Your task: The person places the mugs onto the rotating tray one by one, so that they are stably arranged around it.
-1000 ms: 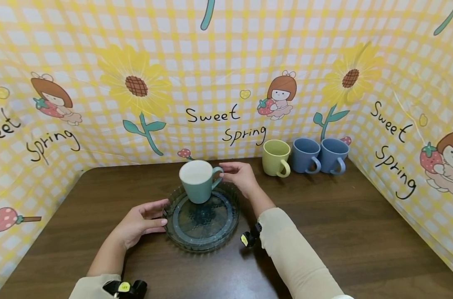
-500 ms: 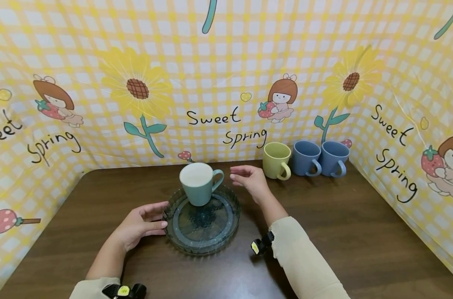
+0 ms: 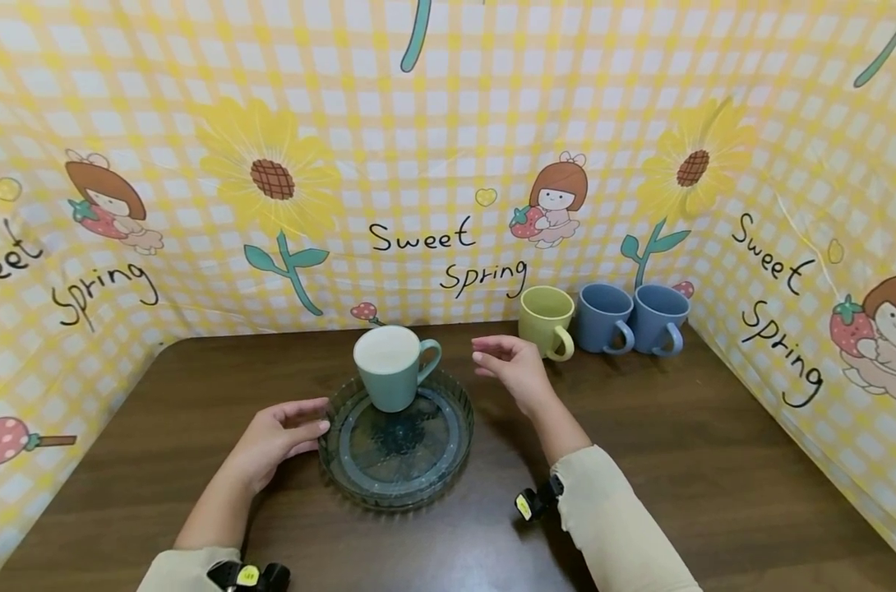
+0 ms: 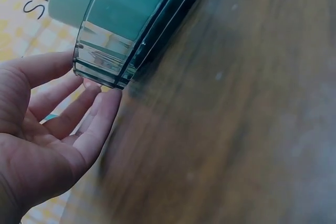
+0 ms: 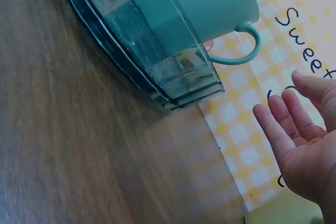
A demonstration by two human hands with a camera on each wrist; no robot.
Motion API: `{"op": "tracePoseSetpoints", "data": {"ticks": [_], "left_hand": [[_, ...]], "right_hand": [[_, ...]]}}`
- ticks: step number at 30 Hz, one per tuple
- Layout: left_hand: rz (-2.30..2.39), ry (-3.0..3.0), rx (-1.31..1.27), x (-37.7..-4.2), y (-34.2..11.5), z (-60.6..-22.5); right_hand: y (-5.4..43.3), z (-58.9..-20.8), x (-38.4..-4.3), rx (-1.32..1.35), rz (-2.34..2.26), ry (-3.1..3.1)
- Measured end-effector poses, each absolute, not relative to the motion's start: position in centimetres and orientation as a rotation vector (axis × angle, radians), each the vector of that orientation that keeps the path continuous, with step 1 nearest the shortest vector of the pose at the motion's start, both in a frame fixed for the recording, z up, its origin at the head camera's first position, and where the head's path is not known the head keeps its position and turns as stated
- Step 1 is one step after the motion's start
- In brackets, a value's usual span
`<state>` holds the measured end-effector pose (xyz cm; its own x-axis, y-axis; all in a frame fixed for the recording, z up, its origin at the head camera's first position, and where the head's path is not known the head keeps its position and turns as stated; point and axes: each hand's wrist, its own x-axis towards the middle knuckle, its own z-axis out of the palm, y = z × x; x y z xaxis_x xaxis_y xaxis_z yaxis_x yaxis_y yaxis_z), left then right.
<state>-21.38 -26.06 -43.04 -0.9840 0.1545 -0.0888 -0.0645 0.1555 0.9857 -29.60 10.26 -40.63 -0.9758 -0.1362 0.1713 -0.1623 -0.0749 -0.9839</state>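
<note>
A teal mug (image 3: 391, 374) with a pale inside stands upright on the far part of a round, see-through dark green tray (image 3: 399, 485) with a ribbed rim. Its handle points right. At the tray's left side rests my left hand (image 3: 276, 440), fingers loosely extended, thumb and fingertips right at the rim; the left wrist view shows these fingers (image 4: 100, 119) against the tray's wall. My right hand (image 3: 518, 366) holds nothing and hovers right of the mug's handle. A gap separates its half-bent fingers (image 5: 278, 135) from the handle in the right wrist view.
At the back right a yellow-green mug (image 3: 540, 311) and two blue mugs (image 3: 599, 316) stand in a row, handles toward the front right. My right hand is close to the yellow-green one. Yellow checked cloth (image 3: 411, 148) walls the back and sides of the brown wooden table (image 3: 714, 460).
My right hand has let go of the mug's handle and drawn away to the right, toward the yellow-green mug. The teal mug and my left hand stay at the tray.
</note>
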Motion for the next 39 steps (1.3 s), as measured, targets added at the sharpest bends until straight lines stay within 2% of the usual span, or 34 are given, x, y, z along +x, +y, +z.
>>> {"op": "tracePoseSetpoints", "data": {"ticks": [20, 31, 39], "left_hand": [[1.814, 2.335, 0.081, -24.1, -25.7, -41.7], [1.821, 2.298, 0.079, -24.3, -25.6, -41.7], [1.789, 2.274, 0.1, -24.2, -26.1, -42.0]], "right_hand": [[13.1, -40.2, -28.3, 0.327, 2.216, -2.14], [14.7, -40.0, -27.5, 0.503, 2.15, -2.173], [15.5, -39.4, -26.6, 0.512, 2.003, -2.258]]}}
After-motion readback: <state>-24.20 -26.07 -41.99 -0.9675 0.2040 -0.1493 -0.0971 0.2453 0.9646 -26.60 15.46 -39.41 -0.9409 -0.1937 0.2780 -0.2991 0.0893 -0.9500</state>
